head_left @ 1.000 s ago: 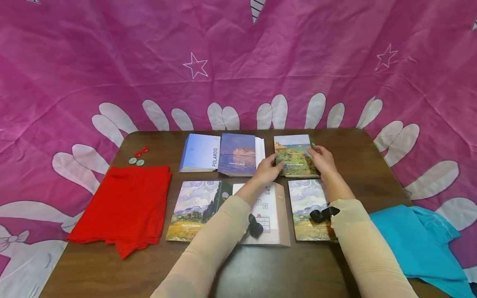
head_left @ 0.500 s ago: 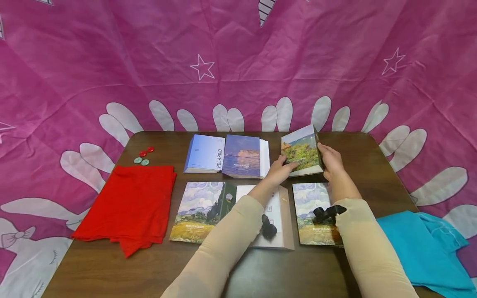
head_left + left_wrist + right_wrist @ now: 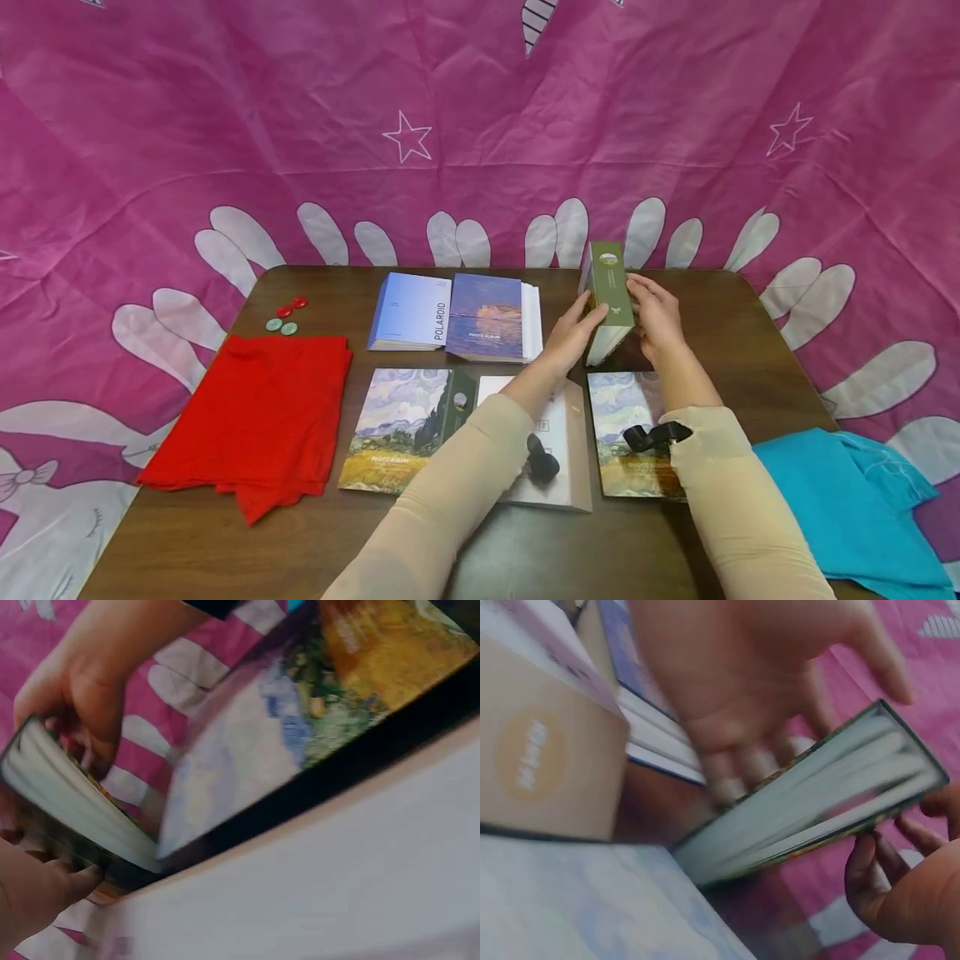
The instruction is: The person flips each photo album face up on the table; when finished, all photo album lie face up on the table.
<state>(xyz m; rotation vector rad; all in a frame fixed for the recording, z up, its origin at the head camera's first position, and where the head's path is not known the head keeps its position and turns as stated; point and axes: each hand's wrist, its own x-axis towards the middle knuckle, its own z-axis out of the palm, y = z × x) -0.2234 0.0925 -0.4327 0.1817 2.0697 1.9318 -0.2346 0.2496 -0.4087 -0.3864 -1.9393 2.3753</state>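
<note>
A thick photo album is tipped up on edge at the back right of the table, its green spine turned toward me in the head view. My left hand holds its left side, thumb close to the spine. From the other side my right hand grips it with bent fingers. Both wrist views show the album's page ends between its covers, with a hand on each side. Just in front lies another photo album with a painted landscape, partly hidden by my right forearm.
A blue Polaroid album and a seascape album lie to the left. Nearer are a landscape album and a white-and-tan album. Red cloth, several buttons and blue cloth flank them. A pink curtain hangs behind.
The album between my hands has turned from lying with its painted cover up to standing on edge, spine toward me. Both hands have turned it together.
</note>
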